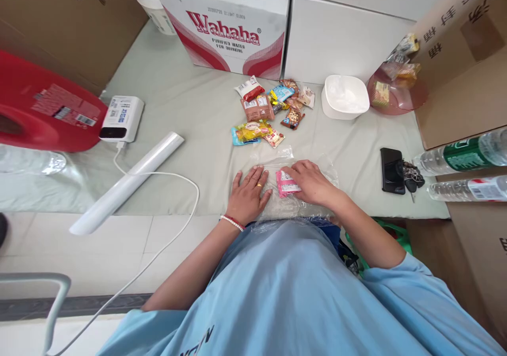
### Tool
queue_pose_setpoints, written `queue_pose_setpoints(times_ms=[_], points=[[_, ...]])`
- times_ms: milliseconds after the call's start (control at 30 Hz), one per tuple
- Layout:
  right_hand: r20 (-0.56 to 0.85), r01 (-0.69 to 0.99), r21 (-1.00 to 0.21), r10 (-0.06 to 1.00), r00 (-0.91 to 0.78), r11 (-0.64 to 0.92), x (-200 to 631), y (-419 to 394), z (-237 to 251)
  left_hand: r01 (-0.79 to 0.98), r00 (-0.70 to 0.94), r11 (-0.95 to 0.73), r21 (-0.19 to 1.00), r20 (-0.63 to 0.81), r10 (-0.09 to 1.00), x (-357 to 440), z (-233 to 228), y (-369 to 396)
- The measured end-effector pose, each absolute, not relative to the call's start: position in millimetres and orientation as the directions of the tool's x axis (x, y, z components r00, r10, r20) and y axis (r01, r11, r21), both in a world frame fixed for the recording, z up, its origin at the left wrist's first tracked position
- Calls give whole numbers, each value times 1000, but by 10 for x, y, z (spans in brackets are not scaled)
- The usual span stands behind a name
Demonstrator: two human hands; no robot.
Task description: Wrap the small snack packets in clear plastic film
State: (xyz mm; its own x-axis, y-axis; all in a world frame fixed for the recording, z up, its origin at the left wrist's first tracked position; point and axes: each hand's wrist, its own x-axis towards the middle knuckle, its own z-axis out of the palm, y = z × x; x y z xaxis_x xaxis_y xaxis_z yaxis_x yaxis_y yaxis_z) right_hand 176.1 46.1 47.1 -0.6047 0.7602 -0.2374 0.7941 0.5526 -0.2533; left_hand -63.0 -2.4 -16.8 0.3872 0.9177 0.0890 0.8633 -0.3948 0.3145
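Observation:
My left hand (250,193) lies flat with its fingers spread on a sheet of clear plastic film (325,172) at the table's near edge. A ring and a beaded bracelet are on it. Just to its right, my right hand (311,180) is curled over a small pink packet (283,184) resting on the film, its fingers bent onto the packet's top and right side. The hand hides part of the packet. Beyond the film lies a loose pile of wrapped snacks, with a brown packet (258,108), a yellow packet (253,130) and a cookie packet (292,118) among them.
A white bowl (345,97) and a reddish clear bowl (396,93) with packets stand at the back right. A Wahaha carton (229,28) is behind. Phone (392,170), keys (412,177) and bottles (467,152) are right. A white tube (130,181) and cable (190,208) lie left.

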Motion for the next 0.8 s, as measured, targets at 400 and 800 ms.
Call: queue_pose_setpoints(times_ms=[400, 800], points=[[-246, 811, -321, 784, -569, 488, 1836, 431, 431, 867, 382, -381, 322, 62, 922, -652, -188, 6], [-99, 635, -621, 757, -646, 460, 2863, -273, 721, 594, 704, -708, 382, 180, 687, -1274, -19, -406]])
